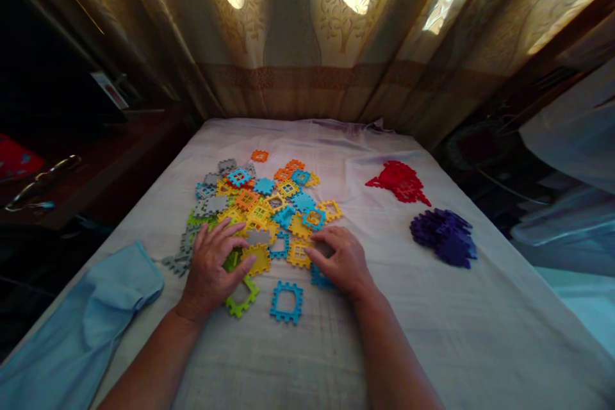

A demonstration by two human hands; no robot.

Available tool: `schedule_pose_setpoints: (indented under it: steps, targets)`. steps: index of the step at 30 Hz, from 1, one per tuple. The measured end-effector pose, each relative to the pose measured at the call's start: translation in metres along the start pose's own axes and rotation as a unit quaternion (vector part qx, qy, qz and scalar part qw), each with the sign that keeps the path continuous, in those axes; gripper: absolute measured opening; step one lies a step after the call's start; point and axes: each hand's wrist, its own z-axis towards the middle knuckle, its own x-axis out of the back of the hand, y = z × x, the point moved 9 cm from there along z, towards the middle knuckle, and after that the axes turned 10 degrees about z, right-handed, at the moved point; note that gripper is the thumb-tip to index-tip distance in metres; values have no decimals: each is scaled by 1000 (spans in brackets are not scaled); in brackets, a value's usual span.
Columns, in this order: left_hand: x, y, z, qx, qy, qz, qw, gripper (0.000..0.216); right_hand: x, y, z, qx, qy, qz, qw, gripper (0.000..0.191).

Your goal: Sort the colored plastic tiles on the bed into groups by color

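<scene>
Nearest, my left hand [214, 266] lay spread on the tile pile [262, 208]; my right hand [340, 264], fingers loose and unpinching, touched a grey tile [323, 247] just left.

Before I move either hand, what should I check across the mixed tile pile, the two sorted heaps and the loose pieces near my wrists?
1. The left hand lies flat on the mixed pile of coloured notched plastic square tiles: ok.
2. The right hand has a grip on a tile at the pile's edge: cannot tell.
3. The red plastic tile heap sits apart from the purple plastic tile heap: ok.
4. The blue square plastic frame tile lies free between the wrists: ok.
5. The lime-green plastic frame tile is free of the left hand: not ok, partly under the palm.
</scene>
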Motion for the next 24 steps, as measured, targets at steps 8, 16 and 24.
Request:
schedule_pose_setpoints:
  steps: [8,16,24]
  targets:
    - [-9,9,-3,-29,-49,10,998,31,-18,-15,-5,31,-119,-76,989,47]
    - [-9,7,-1,-24,-34,1,999,22,8,9,1,-7,-81,-22,996,40]
    - [-8,7,1,-27,-30,-14,999,23,74,67,-9,-165,126,-217,954,47]
